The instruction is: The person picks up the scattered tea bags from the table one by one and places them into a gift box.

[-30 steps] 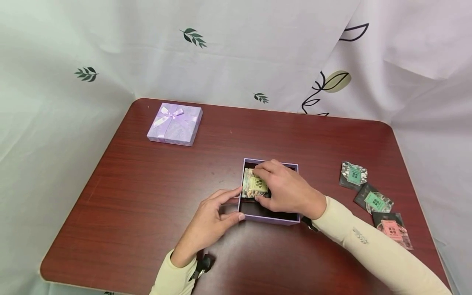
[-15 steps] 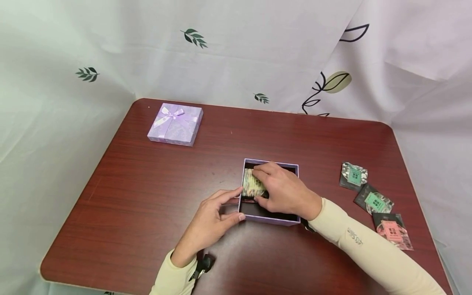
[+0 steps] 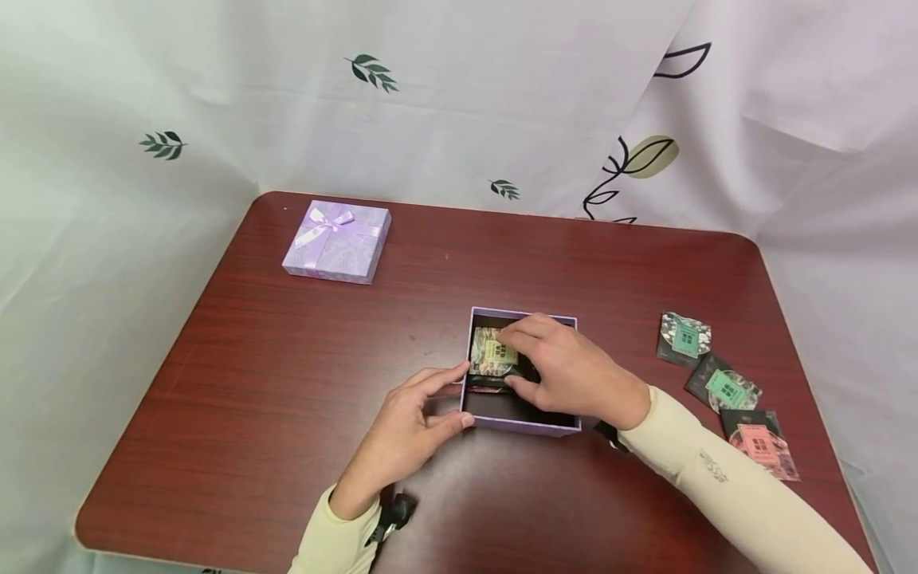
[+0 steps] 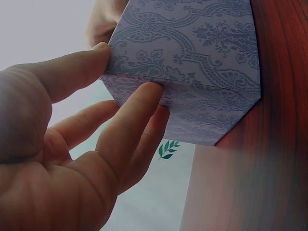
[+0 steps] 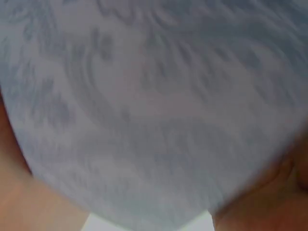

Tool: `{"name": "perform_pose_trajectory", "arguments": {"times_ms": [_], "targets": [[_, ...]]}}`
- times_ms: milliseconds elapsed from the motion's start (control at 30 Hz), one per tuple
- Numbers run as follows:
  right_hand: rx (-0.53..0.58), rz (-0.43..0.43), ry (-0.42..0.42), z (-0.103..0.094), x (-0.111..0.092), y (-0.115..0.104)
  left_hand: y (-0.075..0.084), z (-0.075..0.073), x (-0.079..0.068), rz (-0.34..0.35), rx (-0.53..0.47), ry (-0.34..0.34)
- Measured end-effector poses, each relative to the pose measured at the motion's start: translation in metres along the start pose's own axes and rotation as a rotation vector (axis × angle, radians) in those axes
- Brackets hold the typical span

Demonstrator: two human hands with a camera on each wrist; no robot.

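A lilac patterned box [image 3: 527, 427] with a dark inside stands uncovered before me. Its outer wall [image 4: 192, 43] fills much of the left wrist view. Near the box's left side lies a small square packet with a yellow label [image 3: 493, 352], a dark packet edge showing below it. My right hand [image 3: 570, 371] reaches into the box, index finger over the packet's right part and thumb beside its near edge. Its fingertips are hidden in the right wrist view by the blurred box wall [image 5: 144, 106]. Fairly straight fingers and thumb of my left hand [image 3: 405, 426] touch the box's left side.
A lilac lid with a ribbon bow [image 3: 337, 241] lies at the back left of the brown table [image 3: 287, 383]. On the right are two packets with green labels [image 3: 684, 339] [image 3: 724, 389] and one with a pink label [image 3: 760, 444]. White cloth surrounds the table.
The yellow-labelled packet has shifted slightly inside the box, and its label shows plainly again. My right hand has slid a little to the right across it. The left hand stays at the box.
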State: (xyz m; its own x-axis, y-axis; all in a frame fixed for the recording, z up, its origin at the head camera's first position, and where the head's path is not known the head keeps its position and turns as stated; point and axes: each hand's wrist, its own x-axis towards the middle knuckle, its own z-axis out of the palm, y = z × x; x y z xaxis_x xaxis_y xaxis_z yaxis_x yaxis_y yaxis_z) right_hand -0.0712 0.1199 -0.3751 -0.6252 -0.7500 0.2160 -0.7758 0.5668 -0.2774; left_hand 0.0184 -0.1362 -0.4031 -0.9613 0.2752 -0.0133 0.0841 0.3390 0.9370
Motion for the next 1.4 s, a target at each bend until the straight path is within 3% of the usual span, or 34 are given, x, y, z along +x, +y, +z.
{"name": "perform_pose_trajectory", "arguments": {"times_ms": [167,367,567,833,1100,1400], "targets": [[0.022,-0.012,0.022,-0.022,-0.014,0.008,0.003,-0.001,0.0,-0.016,-0.008,0.002],[0.038,0.004,0.137,-0.044,-0.037,0.03,0.003,-0.002,-0.001,-0.016,-0.005,-0.001],[-0.006,0.133,0.199,-0.063,-0.067,0.062,0.004,-0.001,-0.001,-0.015,-0.007,0.0],[0.007,0.373,0.1,-0.07,-0.107,0.1,0.004,-0.002,-0.003,-0.022,0.026,0.009],[-0.004,0.464,0.021,-0.067,-0.139,0.134,0.007,-0.001,-0.001,-0.028,0.014,-0.003],[-0.027,0.558,-0.164,-0.053,-0.166,0.168,0.007,-0.001,-0.003,-0.029,0.019,0.005]]}}
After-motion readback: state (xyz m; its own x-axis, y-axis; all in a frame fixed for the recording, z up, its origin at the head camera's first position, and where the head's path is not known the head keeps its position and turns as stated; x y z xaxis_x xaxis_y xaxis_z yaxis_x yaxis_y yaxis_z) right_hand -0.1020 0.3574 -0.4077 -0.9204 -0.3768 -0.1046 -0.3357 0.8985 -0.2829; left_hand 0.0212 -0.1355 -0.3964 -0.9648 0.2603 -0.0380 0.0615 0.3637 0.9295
